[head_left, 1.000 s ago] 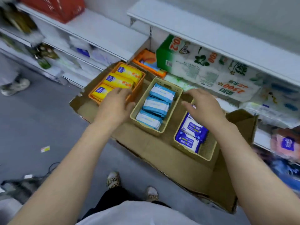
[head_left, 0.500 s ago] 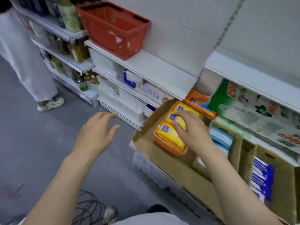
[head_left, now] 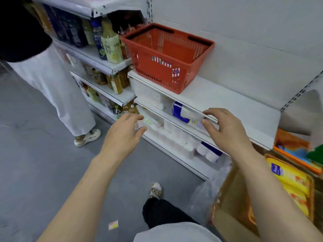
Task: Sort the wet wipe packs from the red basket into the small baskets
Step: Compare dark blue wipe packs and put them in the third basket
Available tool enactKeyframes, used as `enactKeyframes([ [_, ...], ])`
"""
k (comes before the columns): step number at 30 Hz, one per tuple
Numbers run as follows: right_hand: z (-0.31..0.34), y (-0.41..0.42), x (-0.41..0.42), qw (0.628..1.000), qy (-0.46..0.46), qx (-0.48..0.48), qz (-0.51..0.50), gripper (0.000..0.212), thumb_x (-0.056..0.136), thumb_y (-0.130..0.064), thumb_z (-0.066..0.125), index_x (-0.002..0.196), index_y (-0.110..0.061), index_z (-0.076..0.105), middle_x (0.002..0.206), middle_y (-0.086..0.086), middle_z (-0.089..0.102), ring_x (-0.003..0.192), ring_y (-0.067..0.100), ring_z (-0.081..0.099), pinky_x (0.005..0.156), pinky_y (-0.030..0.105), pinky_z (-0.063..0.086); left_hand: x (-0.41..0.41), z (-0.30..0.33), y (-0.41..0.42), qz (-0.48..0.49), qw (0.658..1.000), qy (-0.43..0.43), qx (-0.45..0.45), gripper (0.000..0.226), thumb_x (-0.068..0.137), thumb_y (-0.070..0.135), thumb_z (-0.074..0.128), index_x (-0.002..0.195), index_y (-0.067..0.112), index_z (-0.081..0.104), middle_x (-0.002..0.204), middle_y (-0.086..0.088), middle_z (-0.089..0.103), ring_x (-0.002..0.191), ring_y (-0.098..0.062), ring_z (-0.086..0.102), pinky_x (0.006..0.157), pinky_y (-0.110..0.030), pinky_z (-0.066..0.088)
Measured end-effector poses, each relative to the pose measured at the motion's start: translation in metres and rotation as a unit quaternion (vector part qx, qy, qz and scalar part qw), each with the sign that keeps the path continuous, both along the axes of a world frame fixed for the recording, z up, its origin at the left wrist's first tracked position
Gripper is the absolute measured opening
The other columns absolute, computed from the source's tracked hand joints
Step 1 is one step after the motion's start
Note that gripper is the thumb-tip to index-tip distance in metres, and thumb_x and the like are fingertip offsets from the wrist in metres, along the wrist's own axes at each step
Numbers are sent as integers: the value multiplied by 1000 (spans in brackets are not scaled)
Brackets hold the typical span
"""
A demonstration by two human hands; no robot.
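The red basket [head_left: 164, 56] stands on a white shelf [head_left: 218, 100] at upper centre; through its slotted wall I glimpse bits of white and blue packaging. Below it, my left hand [head_left: 122, 135] and my right hand [head_left: 225, 131] reach forward side by side, fingers relaxed and holding nothing. At the right edge an orange small basket [head_left: 310, 203] holds yellow wet wipe packs [head_left: 290, 182] and sits on brown cardboard [head_left: 225, 212]. The other small baskets are out of view.
A person in white trousers [head_left: 57, 95] stands at the left beside shelves of bottles [head_left: 108, 44]. Paper rolls and white packs [head_left: 176, 126] fill the lower shelves. Another orange basket [head_left: 295, 151] sits at far right. Grey floor [head_left: 35, 163] lies below, my shoe [head_left: 155, 189] on it.
My view has swung left from the small baskets to the red basket. My right hand left the yellow packs and both hands now reach toward the shelf under the red basket.
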State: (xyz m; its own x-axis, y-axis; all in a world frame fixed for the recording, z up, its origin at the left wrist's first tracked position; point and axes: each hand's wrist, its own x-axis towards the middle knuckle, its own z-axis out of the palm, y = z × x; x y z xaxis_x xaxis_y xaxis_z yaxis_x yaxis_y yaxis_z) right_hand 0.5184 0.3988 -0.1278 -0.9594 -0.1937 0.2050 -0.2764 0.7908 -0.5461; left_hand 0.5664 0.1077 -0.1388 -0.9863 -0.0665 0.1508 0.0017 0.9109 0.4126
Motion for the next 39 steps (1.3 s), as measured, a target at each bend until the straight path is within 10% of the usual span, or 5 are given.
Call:
enactKeyframes([
  [22, 49, -123, -373, 988, 2, 33, -149, 29, 94, -30, 61, 121, -19, 66, 122, 2, 64, 110, 21, 59, 94, 31, 43, -495, 21, -88, -177, 980, 59, 74, 31, 90, 23, 65, 119, 13, 64, 123, -4, 58, 115, -19, 54, 99, -22, 34],
  [39, -90, -180, -572, 893, -359, 268, -39, 59, 86, -39, 71, 138, -22, 50, 136, 6, 57, 122, 27, 52, 94, 38, 48, -651, -28, -121, -278, 916, -288, -19, 60, 92, 48, 60, 143, 20, 44, 146, -7, 43, 127, -25, 49, 100, -38, 43],
])
